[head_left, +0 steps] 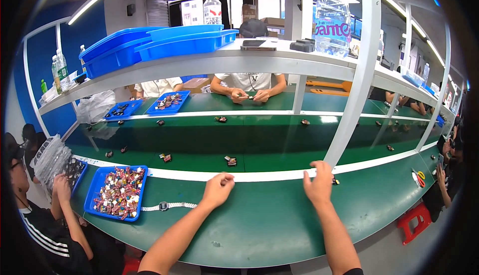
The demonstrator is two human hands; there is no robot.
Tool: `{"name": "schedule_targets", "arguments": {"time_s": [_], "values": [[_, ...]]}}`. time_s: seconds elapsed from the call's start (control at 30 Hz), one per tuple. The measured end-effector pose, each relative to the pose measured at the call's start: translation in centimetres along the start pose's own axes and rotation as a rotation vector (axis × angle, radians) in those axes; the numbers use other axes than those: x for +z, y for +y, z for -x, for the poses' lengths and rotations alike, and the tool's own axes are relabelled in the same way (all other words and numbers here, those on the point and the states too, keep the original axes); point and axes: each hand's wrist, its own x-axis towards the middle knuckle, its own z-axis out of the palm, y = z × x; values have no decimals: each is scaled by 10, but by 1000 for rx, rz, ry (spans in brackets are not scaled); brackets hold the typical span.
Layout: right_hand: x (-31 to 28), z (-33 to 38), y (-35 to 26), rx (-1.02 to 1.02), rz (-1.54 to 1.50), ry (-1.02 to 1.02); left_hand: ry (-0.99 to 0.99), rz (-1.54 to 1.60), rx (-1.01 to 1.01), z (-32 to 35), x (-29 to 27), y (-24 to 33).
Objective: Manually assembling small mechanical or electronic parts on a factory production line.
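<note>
My left hand (218, 190) hovers over the near green table, by the white strip along its far edge. Its fingers curl inward, and whatever they may hold is hidden. Across from it, my right hand (318, 186) reaches to the same strip with thumb and fingers apart. Just right of that hand lies a small wired electronic part (336, 180), partly covered by it. Beyond the strip, on the dark green belt, sits another wired part (230, 161). A blue tray (91, 207) on the left is heaped with small red, white and yellow wired parts (119, 192).
A silver wristwatch (163, 206) lies beside the tray. Orange-handled scissors (420, 177) rest far right. A white post (349, 100) rises beyond my right hand, under a shelf (224, 60) with blue trays and bottles. Co-workers sit opposite and on both sides; a red stool (415, 222) stands right.
</note>
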Motion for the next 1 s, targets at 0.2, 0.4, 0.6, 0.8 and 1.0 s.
{"name": "schedule_targets", "arguments": {"time_s": [0.2,0.4,0.6,0.8,1.0], "values": [[83,14,-72,193,-358,-275,207,-718,-160,-61,9,3],[79,20,-67,122,-428,-410,430,-735,-110,-76,40,-2],[69,15,-79,60,-627,-312,165,-476,114,-46,18,11],[56,19,-105,-174,-723,-573,-441,-228,123,14,-25,38],[45,20,-114,-85,-1046,-760,-545,574,-67,28,-36,20]]}}
